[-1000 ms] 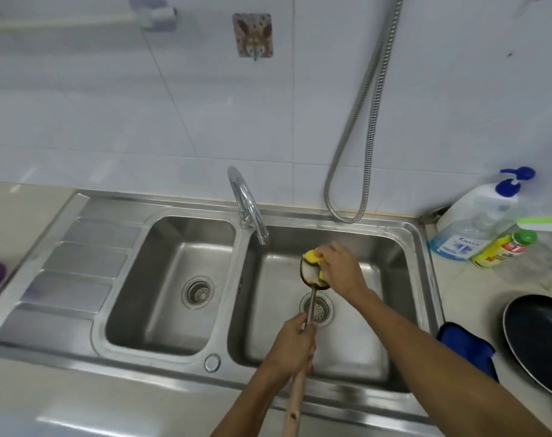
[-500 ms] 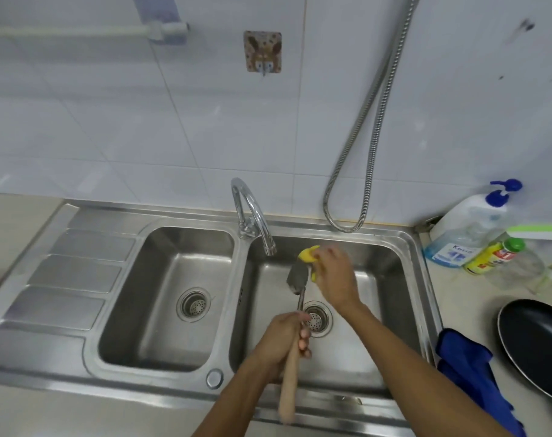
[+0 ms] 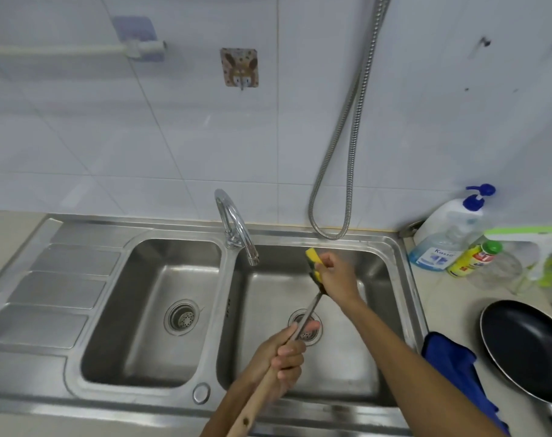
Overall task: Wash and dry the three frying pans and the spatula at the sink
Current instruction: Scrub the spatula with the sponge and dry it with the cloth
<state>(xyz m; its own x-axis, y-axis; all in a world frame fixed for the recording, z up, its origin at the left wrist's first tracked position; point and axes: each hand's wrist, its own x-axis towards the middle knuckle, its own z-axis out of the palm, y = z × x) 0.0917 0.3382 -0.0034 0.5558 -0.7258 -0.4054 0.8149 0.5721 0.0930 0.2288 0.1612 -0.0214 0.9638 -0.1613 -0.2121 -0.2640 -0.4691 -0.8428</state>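
Head view: Over the right basin (image 3: 380,313) of a double stainless sink (image 3: 229,329), a person's left hand (image 3: 284,354) grips the spatula (image 3: 309,312) where its wooden handle meets the metal shaft, fingers curled round it. The handle slants down past the sink's near rim. The right hand (image 3: 334,275) pinches a yellow sponge (image 3: 313,256) against the spatula's head, which the sponge and fingers mostly cover, above the far part of the basin. The faucet (image 3: 236,225) curves from the far rim, its spout ending just left of the sponge and apart from it. The left basin (image 3: 136,310) and the ribbed drainboard (image 3: 47,288) lie open to the left. On the bench (image 3: 441,298) at right, a black frying pan (image 3: 526,348) sits near the sink's right rim, with a blue cloth (image 3: 454,364) draped between them. A pump bottle (image 3: 444,241) and a yellow bottle (image 3: 470,260) stand at the far wall, and a metal hose (image 3: 347,152) loops down the tiles.
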